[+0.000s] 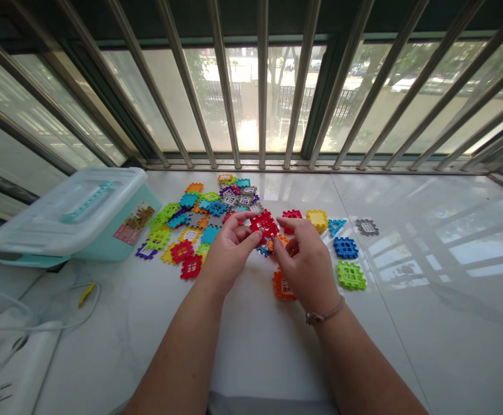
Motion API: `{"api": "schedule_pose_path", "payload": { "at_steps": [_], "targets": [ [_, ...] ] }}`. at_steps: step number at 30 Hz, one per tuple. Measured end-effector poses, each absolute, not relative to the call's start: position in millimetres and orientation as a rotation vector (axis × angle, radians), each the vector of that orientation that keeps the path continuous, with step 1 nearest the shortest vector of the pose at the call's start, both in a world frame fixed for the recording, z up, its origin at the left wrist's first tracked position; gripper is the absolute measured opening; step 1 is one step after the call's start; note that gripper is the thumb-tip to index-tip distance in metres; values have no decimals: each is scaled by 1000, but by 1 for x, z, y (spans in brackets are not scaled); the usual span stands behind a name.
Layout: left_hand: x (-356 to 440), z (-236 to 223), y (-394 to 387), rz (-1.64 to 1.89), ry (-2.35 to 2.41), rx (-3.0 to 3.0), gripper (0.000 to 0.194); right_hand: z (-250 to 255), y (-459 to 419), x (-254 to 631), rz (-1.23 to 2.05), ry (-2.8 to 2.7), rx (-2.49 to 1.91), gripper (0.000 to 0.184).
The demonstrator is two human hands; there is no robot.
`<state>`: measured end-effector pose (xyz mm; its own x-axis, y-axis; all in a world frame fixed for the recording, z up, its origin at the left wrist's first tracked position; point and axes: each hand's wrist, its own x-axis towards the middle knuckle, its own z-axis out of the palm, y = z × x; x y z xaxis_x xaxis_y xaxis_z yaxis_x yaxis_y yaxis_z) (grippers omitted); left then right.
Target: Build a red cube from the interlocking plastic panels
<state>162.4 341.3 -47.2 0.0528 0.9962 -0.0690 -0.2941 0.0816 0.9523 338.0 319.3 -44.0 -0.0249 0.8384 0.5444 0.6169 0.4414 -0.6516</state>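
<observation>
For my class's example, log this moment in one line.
left hand: holding red tile; right hand: beside it, contact unclear; box: closed

left hand and right hand face each other, fingertips near but apart.
both forearms are bare, the left forearm slanting up and inward from the lower left, the right forearm from the lower right. the left thumb and index finger are drawn into a pinch, the other fingers bent beneath. on the right, backs of hand and thumb show, index finger reaching inward, its tip apart from the thumb's, the remaining fingers curled toward the palm.
</observation>
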Motion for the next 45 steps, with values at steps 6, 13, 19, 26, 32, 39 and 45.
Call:
{"api": "schedule_pose_path", "payload": {
  "at_steps": [6, 13, 19, 26, 32, 39, 45],
  "targets": [
    [162, -47, 340, 1188, 1076, 1030, 41, -38, 317, 335, 413, -1565, -1345, 21],
    [166, -45, 340, 1177, 1013, 816, 57, -39, 316, 333, 463, -1626, -1296, 14],
    [165, -50, 337, 985, 955, 919, 54, -45, 320, 336, 356, -1746, -1231, 24],
    [173, -49, 334, 984, 947, 849, 50, -43, 320, 337, 321, -1749, -1253, 24],
    [168, -50, 341, 1182, 1005, 702, 44, -42, 318, 333, 356, -1739, -1231, 16],
    [169, -46, 339, 1131, 1010, 739, 48, -47, 318, 330, 343, -1825, -1225, 29],
    [169, -48, 340, 1173, 1025, 771, 46, -44, 317, 327, 281, -1799, -1212, 21]
  ]
}}
